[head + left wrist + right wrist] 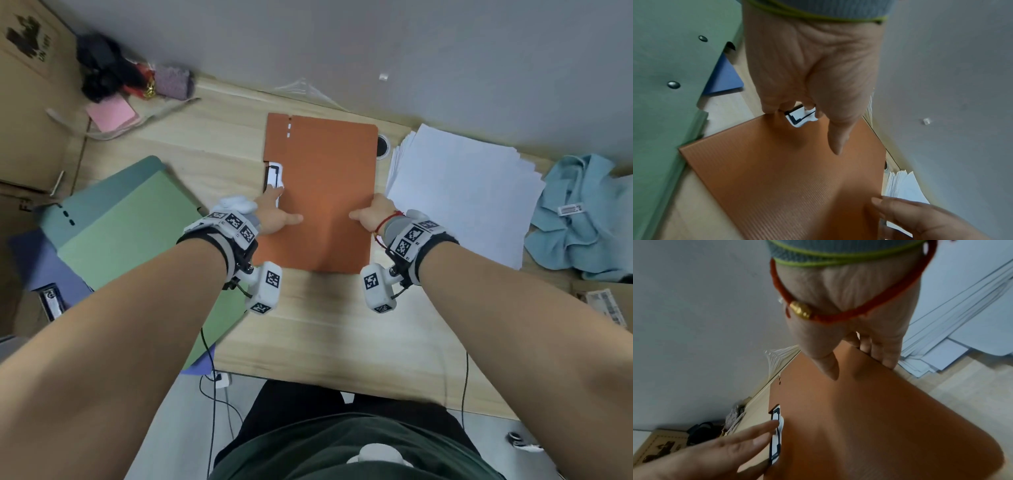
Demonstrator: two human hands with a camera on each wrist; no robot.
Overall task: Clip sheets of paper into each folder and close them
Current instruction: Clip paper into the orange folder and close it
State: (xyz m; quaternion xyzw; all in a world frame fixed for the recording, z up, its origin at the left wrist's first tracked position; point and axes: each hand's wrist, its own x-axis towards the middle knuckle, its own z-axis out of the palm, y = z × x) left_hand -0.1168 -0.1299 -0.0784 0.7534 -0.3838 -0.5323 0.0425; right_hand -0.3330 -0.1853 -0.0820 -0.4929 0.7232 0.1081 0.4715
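- The left hand (274, 214) rests on the orange folder (325, 192), fingers straight, their tips at the white label window by its spine — pinning that edge, I judge.
- The right hand (371, 214) grips the opposite edge, thumb on top, fingers curled under.
- The folder lies closed, mid-bench (325, 329).
- Loose paper (459, 192) is stacked just right — within reach.
- Green folders (130, 233) overlap at the left.
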